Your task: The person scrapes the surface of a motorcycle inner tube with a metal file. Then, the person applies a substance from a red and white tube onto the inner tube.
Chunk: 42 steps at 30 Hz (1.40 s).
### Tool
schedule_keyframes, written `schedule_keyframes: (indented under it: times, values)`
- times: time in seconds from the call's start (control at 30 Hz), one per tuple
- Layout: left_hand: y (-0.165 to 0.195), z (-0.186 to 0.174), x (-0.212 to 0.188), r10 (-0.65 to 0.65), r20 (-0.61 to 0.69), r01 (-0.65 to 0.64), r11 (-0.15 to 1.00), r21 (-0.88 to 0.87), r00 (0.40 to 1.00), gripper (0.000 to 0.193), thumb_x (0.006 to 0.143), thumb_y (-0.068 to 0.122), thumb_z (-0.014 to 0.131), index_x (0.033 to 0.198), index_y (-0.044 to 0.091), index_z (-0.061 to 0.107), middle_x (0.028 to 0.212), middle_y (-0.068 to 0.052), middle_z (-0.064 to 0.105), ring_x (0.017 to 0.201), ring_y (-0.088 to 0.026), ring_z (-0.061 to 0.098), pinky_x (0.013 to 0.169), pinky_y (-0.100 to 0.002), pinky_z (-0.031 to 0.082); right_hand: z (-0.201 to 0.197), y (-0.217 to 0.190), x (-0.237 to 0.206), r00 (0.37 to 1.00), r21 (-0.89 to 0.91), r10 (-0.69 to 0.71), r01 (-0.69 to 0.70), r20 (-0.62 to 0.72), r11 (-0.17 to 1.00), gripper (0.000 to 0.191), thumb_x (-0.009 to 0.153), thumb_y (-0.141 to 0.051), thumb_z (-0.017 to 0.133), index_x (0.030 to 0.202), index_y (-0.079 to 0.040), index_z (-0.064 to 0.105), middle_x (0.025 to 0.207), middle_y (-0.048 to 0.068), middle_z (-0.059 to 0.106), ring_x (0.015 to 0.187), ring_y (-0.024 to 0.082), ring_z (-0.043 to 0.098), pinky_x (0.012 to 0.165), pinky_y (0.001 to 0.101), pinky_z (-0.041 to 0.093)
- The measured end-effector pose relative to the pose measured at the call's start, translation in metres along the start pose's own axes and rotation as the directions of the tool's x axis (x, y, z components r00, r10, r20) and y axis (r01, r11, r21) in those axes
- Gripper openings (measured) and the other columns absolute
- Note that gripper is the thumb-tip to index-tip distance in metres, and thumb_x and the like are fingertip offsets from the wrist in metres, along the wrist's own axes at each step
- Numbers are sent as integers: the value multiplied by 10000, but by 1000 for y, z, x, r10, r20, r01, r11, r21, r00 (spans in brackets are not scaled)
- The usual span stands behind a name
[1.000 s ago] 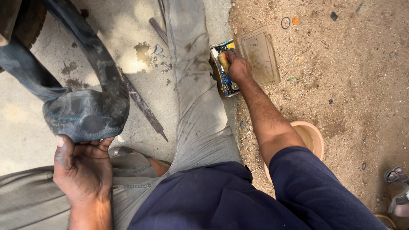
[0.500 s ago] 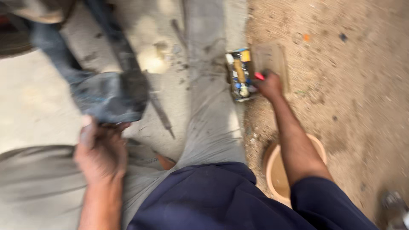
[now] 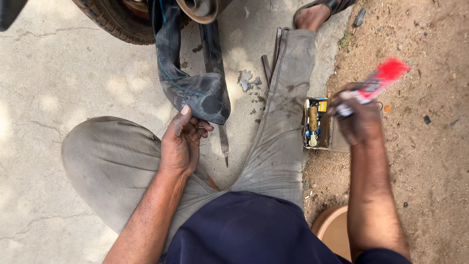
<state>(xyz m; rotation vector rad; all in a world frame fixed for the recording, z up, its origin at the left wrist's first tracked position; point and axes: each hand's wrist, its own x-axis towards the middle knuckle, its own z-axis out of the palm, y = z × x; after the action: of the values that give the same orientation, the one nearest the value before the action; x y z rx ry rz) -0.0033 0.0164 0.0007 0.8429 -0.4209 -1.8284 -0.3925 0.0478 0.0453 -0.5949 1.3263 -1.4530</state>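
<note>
The black rubber tube (image 3: 195,88) hangs down from the wheel (image 3: 117,19) onto the concrete floor (image 3: 58,83), and the left hand (image 3: 181,142) pinches its folded bottom edge with fingers closed on it. The right hand (image 3: 359,120) is up over the dirt beside the small open box (image 3: 316,123), its fingers wrapped around a red and white little tube (image 3: 376,83). To do this well, I think the left hand should hold the rubber flat and steady, with the sore spot facing up.
</note>
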Motion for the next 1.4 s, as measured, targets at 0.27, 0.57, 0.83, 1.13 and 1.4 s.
schedule_keyframes:
  times: [0.27, 0.57, 0.83, 1.13, 1.4]
  values:
    - [17, 7, -7, -141, 48, 143, 989, -31, 989, 346, 951, 376, 625, 1026, 51, 535, 1037, -133, 697, 955, -270, 752, 830, -426, 602, 137, 34, -56, 752, -727, 19, 630, 659, 274, 487, 823, -259, 846, 1228, -103, 624, 1106, 93, 654, 1004, 246, 675, 834, 468, 587]
    - [10, 1, -6, -69, 69, 70, 997, -18, 995, 517, 855, -110, 665, 1343, -14, 523, 1198, -105, 662, 1045, -155, 688, 933, -309, 590, 144, 23, -46, 776, -646, -103, 583, 622, 493, 403, 901, -199, 783, 1229, -2, 656, 1140, 131, 655, 1037, 269, 621, 835, 358, 594]
    - [20, 9, -10, -107, 74, 108, 994, -7, 992, 568, 882, -61, 612, 1416, 23, 440, 1233, -115, 635, 1035, -205, 703, 849, -399, 651, 120, 56, -43, 929, -647, -66, 303, 364, 699, 336, 1056, -312, 584, 866, -39, 634, 771, 31, 639, 683, 103, 608, 624, 272, 516]
    - [20, 17, -7, -130, -37, 134, 985, 112, 991, 455, 937, 27, 645, 1366, 2, 495, 1069, -108, 689, 950, -199, 712, 754, -335, 621, 156, 17, -65, 704, -682, -321, 704, 634, 196, 223, 1030, -218, 641, 919, -36, 574, 807, 89, 563, 759, 225, 569, 695, 399, 452]
    - [16, 13, -7, -114, 17, 115, 993, -14, 993, 349, 961, 63, 627, 1290, -8, 537, 1025, -95, 678, 855, -159, 686, 686, -302, 572, 179, -7, -85, 514, -494, -353, 856, 782, 151, 191, 987, -97, 684, 1135, -39, 580, 1054, 115, 631, 1013, 272, 666, 916, 409, 520]
